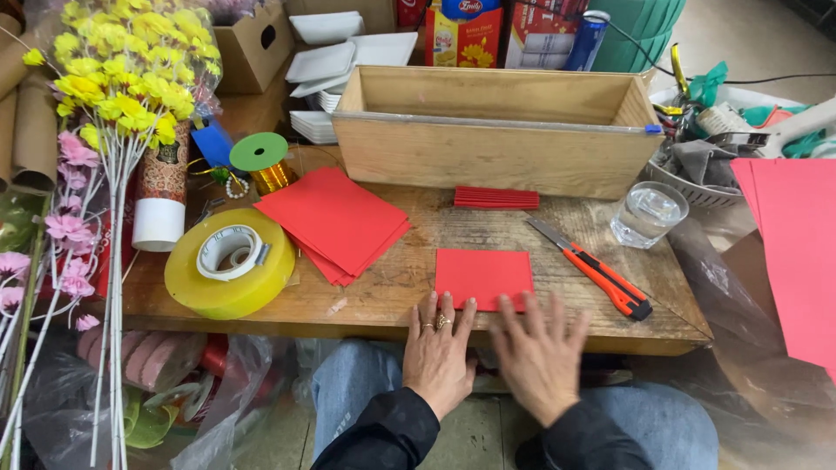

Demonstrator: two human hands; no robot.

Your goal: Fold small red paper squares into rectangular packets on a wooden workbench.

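Note:
A small red paper rectangle (483,276) lies flat near the front edge of a wooden table (575,261). My left hand (438,350), with rings on its fingers, rests palm down at the table's front edge, its fingertips touching the paper's near edge. My right hand (540,352) lies flat beside it, fingers spread and slightly blurred, fingertips at the paper's lower right corner. Neither hand holds anything. A stack of red paper sheets (333,222) sits to the left of the small piece.
An orange utility knife (596,270) lies right of the paper, a glass of water (646,213) behind it. A wooden box (496,126), folded red strip (496,198), large yellow tape roll (231,261), gold ribbon spool (264,163) and artificial flowers (117,74) surround them.

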